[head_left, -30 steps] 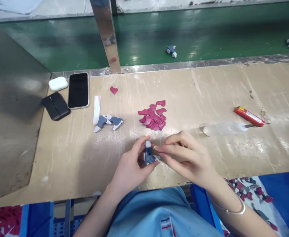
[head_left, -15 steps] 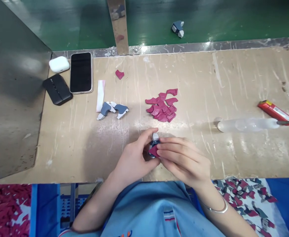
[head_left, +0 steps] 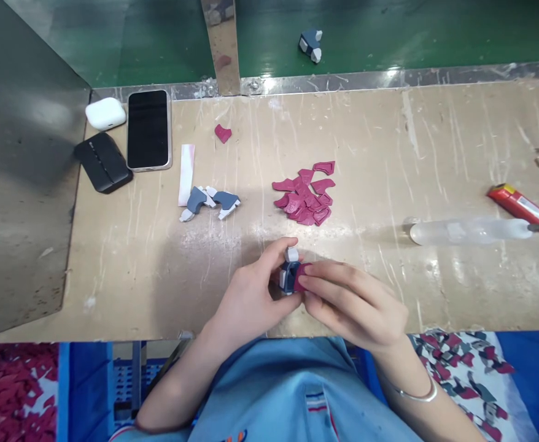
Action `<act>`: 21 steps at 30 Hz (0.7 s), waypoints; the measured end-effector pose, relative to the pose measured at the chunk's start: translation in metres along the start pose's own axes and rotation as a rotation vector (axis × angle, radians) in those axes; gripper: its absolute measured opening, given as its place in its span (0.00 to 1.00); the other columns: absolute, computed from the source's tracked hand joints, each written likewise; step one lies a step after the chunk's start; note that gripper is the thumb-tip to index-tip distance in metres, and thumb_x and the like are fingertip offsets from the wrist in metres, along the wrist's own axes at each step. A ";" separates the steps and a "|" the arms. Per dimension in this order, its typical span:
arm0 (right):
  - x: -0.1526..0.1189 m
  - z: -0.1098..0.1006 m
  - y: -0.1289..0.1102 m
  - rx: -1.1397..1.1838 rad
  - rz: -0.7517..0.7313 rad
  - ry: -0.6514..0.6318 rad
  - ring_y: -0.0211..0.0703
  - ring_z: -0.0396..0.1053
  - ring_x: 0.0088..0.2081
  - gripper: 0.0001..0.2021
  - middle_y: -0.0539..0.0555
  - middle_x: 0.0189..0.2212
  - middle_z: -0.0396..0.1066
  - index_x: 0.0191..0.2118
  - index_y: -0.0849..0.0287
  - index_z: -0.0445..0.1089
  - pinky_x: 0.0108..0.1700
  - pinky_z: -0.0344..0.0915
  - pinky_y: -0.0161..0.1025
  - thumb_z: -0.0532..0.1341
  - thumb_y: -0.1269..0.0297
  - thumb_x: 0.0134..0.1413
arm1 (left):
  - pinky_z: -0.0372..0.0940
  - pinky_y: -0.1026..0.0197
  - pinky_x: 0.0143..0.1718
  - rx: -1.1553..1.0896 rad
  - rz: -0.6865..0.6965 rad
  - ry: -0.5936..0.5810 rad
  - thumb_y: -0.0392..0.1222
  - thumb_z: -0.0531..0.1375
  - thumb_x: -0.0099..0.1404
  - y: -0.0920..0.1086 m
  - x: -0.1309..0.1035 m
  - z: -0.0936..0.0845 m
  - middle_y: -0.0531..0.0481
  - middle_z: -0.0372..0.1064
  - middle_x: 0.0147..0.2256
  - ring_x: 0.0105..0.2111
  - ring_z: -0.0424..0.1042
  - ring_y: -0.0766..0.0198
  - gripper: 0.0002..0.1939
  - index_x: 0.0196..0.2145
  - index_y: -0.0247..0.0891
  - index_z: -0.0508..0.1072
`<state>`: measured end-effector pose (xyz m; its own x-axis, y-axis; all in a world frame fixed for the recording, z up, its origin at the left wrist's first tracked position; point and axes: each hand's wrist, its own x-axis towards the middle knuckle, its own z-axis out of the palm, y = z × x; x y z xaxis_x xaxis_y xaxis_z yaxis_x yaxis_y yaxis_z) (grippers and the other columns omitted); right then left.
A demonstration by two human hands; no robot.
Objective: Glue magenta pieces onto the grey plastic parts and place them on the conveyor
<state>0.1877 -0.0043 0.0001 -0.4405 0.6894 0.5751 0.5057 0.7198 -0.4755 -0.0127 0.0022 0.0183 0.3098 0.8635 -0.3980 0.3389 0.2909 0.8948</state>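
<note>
Near the table's front edge, my left hand (head_left: 255, 291) is closed around a small dark-blue and grey plastic part (head_left: 290, 274), thumb and forefinger on either side. A maroon plastic piece (head_left: 301, 277) is pinched in the fingers of my right hand (head_left: 359, 301), right against the blue part's right side. Whether the two pieces touch I cannot tell. Beyond my hands lies a pile of maroon pieces (head_left: 304, 199). Two blue-and-grey parts (head_left: 226, 201) rest to the left of that pile, by a white paper strip (head_left: 186, 175).
A phone (head_left: 148, 130), a white earbud case (head_left: 105, 113) and a black box (head_left: 104, 162) sit at the left. On the right are a translucent bottle (head_left: 469, 232) and a red tube (head_left: 520, 204). Another blue part (head_left: 310, 45) lies on the green belt (head_left: 389, 37).
My right hand has shifted slightly right with the maroon piece, uncovering more of the blue part in my left hand. On the green belt, the other part has moved left.
</note>
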 end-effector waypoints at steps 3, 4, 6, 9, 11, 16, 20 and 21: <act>-0.001 -0.001 -0.002 0.019 0.026 0.024 0.49 0.86 0.43 0.13 0.57 0.42 0.86 0.53 0.57 0.79 0.42 0.86 0.41 0.66 0.75 0.67 | 0.75 0.57 0.49 -0.010 0.013 -0.002 0.38 0.64 0.61 -0.001 0.000 0.001 0.51 0.84 0.43 0.47 0.84 0.52 0.35 0.66 0.45 0.69; -0.001 -0.001 -0.003 0.033 0.029 0.020 0.50 0.86 0.44 0.14 0.57 0.42 0.86 0.54 0.56 0.79 0.43 0.87 0.42 0.65 0.75 0.66 | 0.75 0.57 0.49 -0.015 0.015 -0.001 0.38 0.64 0.61 -0.001 0.000 0.001 0.51 0.83 0.43 0.47 0.84 0.53 0.35 0.66 0.45 0.69; -0.001 0.000 -0.003 0.076 0.030 0.009 0.52 0.86 0.45 0.18 0.56 0.43 0.86 0.57 0.55 0.78 0.45 0.87 0.45 0.66 0.76 0.65 | 0.76 0.57 0.47 -0.020 0.014 0.001 0.38 0.64 0.61 -0.003 0.000 0.002 0.51 0.84 0.45 0.47 0.84 0.53 0.35 0.66 0.46 0.69; -0.003 0.002 -0.002 0.115 0.047 0.019 0.53 0.86 0.47 0.20 0.56 0.44 0.86 0.59 0.55 0.78 0.48 0.87 0.47 0.66 0.77 0.64 | 0.76 0.57 0.47 -0.019 0.014 0.005 0.38 0.64 0.61 -0.003 0.000 0.002 0.52 0.84 0.45 0.47 0.84 0.53 0.34 0.65 0.47 0.69; -0.005 0.003 -0.002 0.115 0.060 0.033 0.53 0.86 0.47 0.19 0.56 0.44 0.86 0.58 0.55 0.79 0.47 0.87 0.47 0.66 0.77 0.64 | 0.75 0.57 0.47 -0.019 0.014 0.003 0.38 0.65 0.61 -0.003 0.000 0.002 0.52 0.84 0.44 0.48 0.84 0.53 0.34 0.65 0.46 0.69; -0.003 0.006 -0.001 0.162 0.069 0.068 0.52 0.86 0.45 0.18 0.56 0.41 0.86 0.54 0.56 0.81 0.46 0.87 0.46 0.68 0.78 0.61 | 0.74 0.57 0.46 -0.015 0.003 0.011 0.38 0.64 0.61 -0.003 0.000 0.000 0.53 0.83 0.43 0.47 0.84 0.53 0.34 0.65 0.46 0.69; 0.002 0.011 -0.002 0.272 0.170 0.082 0.52 0.86 0.42 0.18 0.53 0.39 0.86 0.53 0.51 0.82 0.46 0.87 0.49 0.68 0.77 0.62 | 0.75 0.57 0.49 -0.050 0.001 0.048 0.36 0.63 0.61 -0.007 0.002 0.002 0.52 0.83 0.52 0.43 0.84 0.57 0.33 0.64 0.46 0.69; 0.003 0.012 -0.003 0.285 0.199 0.072 0.51 0.86 0.42 0.16 0.53 0.39 0.86 0.52 0.51 0.82 0.47 0.87 0.49 0.68 0.77 0.63 | 0.75 0.57 0.50 -0.060 0.007 0.050 0.36 0.62 0.61 -0.008 0.002 0.002 0.51 0.82 0.53 0.43 0.84 0.58 0.33 0.65 0.46 0.68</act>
<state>0.1759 -0.0033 -0.0050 -0.2957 0.8181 0.4932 0.3446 0.5729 -0.7437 -0.0129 0.0006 0.0098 0.2671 0.8845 -0.3824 0.2822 0.3077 0.9087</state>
